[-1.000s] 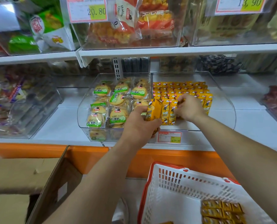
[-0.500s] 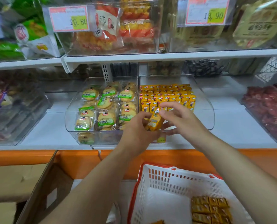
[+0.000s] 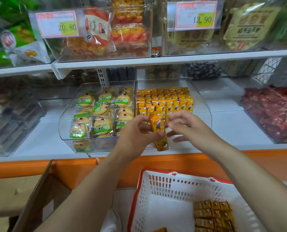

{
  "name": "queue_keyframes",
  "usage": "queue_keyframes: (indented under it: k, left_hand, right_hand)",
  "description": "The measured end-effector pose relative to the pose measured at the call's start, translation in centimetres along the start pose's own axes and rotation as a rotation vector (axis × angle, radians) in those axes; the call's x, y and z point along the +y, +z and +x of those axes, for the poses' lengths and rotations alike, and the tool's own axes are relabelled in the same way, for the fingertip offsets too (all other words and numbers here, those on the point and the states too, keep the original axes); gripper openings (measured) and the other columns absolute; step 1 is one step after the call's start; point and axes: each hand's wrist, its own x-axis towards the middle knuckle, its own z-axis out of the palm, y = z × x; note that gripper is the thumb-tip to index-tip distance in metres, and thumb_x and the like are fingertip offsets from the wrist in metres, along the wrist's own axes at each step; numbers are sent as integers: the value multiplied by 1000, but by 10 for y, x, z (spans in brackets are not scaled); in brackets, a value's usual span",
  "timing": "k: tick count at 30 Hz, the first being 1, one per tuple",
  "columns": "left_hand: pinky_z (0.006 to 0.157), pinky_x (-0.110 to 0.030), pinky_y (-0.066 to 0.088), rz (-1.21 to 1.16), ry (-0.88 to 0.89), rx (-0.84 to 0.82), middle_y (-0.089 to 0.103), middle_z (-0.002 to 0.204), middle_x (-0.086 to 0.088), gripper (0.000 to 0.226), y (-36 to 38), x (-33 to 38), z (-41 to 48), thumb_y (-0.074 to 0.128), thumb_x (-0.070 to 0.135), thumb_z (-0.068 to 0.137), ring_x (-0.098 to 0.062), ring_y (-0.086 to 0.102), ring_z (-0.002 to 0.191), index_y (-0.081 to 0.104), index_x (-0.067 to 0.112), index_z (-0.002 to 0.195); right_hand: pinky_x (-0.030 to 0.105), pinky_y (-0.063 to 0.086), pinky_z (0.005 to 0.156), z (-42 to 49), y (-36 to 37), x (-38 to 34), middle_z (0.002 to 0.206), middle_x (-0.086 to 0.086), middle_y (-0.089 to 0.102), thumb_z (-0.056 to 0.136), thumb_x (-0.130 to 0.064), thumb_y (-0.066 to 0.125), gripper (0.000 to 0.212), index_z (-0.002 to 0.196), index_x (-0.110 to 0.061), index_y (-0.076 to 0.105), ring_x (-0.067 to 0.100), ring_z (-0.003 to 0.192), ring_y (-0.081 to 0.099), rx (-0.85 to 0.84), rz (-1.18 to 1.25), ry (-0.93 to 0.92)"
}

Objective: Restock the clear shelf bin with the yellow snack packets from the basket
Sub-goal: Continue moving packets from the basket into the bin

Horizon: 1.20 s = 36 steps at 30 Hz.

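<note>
A yellow snack packet (image 3: 157,127), perhaps two end to end, stands upright just before the clear shelf bin (image 3: 204,106), pinched in the fingers of the left hand (image 3: 139,133). The right hand (image 3: 188,128) hovers beside it, fingers spread, gripping nothing. The placing step seems in hand; next it needs slotting into the bin's front row. One bin, one basket (image 3: 173,186); their packets are too many and blurred to count.

Pinches yellow packet (image 3: 157,125) in left hand (image 3: 137,134), centre frame. Holds right hand (image 3: 189,127) just beside, fingers spread; both forearms up from bottom edge.
</note>
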Motion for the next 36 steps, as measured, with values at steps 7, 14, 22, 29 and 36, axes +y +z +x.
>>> queue_keyframes:
  k: [7, 14, 22, 29, 36]
  left_hand:
    - [83, -46, 62, 78, 4, 67, 75, 100, -1, 48, 8, 6, 6, 86, 19, 78, -22, 73, 97, 67, 20, 122]
    - [77, -32, 54, 467, 92, 403, 64, 109, 11, 48, -16, -8, 18, 83, 34, 82, -13, 61, 97, 58, 27, 122]
    - [90, -46, 54, 771, -164, 209, 69, 110, 5, 51, -16, -28, 14, 76, 50, 84, -24, 66, 99, 58, 24, 124]
    - [92, -47, 53, 784, -191, 222, 70, 107, 5, 54, -13, -28, 17, 79, 47, 80, -23, 66, 97, 55, 24, 123]
    - [84, -48, 59, 650, -76, 300, 66, 120, 2, 61, -20, -8, 8, 78, 45, 85, -24, 65, 102, 52, 21, 135]
  right_hand:
    - [34, 60, 66, 30, 0, -13, 97, -12, 60, 89, -25, 73, 31, 101, -52, 63, 21, 77, 70, -52, -272, -222]
    - [20, 43, 64, 87, -35, 26, 85, -17, 59, 83, -19, 79, 26, 100, -32, 64, 5, 70, 58, 306, -544, -143]
    - [22, 44, 67, 137, -18, 65, 86, 0, 64, 82, -15, 80, 30, 111, -16, 71, 17, 79, 62, 242, -694, -8]
    - [31, 50, 88, 140, -9, 70, 95, 8, 70, 89, -22, 71, 49, 135, -15, 57, 28, 102, 63, 209, -797, -2]
    - [29, 46, 70, 86, -21, 39, 91, -1, 63, 88, -34, 70, 37, 119, -14, 62, 19, 87, 61, 221, -803, -40]
